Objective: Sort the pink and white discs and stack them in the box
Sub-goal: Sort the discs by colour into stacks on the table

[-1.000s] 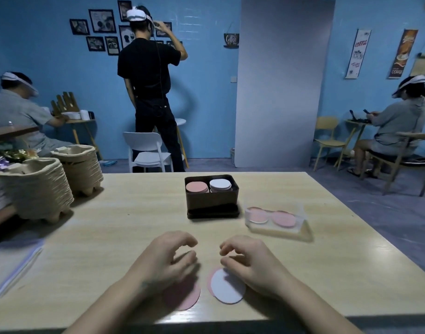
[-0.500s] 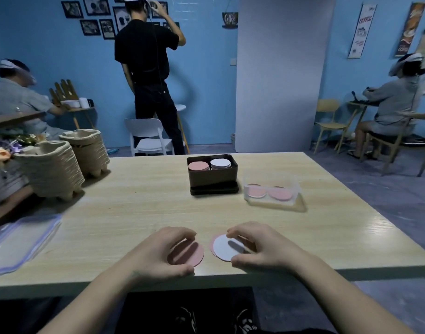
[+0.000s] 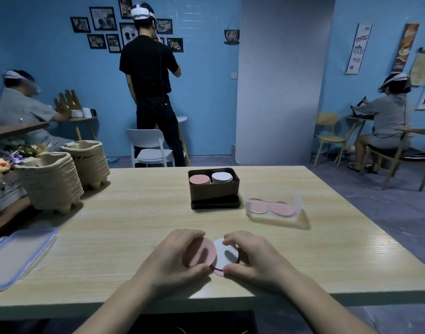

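My left hand point(image 3: 173, 257) grips a pink disc point(image 3: 200, 251) by its edge, tilted up off the table near the front edge. Beside it my right hand point(image 3: 248, 255) grips a white disc point(image 3: 224, 255) with a pink one point(image 3: 218, 271) showing beneath it. The two held discs overlap slightly. Farther back stands a dark brown box point(image 3: 214, 192) with a pink stack point(image 3: 199, 179) on its left side and a white stack point(image 3: 222, 177) on its right. To its right, a clear plastic tub point(image 3: 274, 196) holds two pink discs point(image 3: 269, 208).
The wooden table point(image 3: 134, 225) carries two stacks of pulp egg trays point(image 3: 50, 182) at the left and a clear lid point(image 3: 16, 251) at the front left. A white chair point(image 3: 149, 150) stands behind the table. Three other people are in the room.
Both hands have lifted their discs from flat on the table to tilted, and the discs have come closer together until they overlap. The camera view has tilted up slightly.
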A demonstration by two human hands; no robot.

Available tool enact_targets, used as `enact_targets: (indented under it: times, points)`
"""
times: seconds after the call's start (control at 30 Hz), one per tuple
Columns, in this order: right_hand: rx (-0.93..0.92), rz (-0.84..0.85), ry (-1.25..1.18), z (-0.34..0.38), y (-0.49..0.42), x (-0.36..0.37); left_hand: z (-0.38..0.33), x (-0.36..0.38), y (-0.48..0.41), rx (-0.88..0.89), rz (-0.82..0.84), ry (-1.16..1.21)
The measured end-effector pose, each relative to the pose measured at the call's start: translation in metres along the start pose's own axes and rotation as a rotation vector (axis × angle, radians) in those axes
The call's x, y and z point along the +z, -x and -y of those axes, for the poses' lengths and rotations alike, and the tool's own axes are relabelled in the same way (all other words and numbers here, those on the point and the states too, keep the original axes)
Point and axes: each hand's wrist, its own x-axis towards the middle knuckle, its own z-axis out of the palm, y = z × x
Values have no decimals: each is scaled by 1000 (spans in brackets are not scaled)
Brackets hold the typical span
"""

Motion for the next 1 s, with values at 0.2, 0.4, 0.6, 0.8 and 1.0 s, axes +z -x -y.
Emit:
enact_targets:
  times: [0.2,0.4,0.6,0.8,1.0]
  points:
    - [-77,-13,-13,-2,-11,6,-3,17,-20,51,42,20]
    - [-83,-31,-24,-13,-9,12,9,22,-22,52,68,126]
    - [-81,-167,-25,-14,-5,10,7,17,-20,46,2,121]
    - [-101,-230,-49,-13,-3,9,7,19,-20,47,13,126]
    - [-93,-189,-48,-14,-4,11,9,26,-20,123,-37,82]
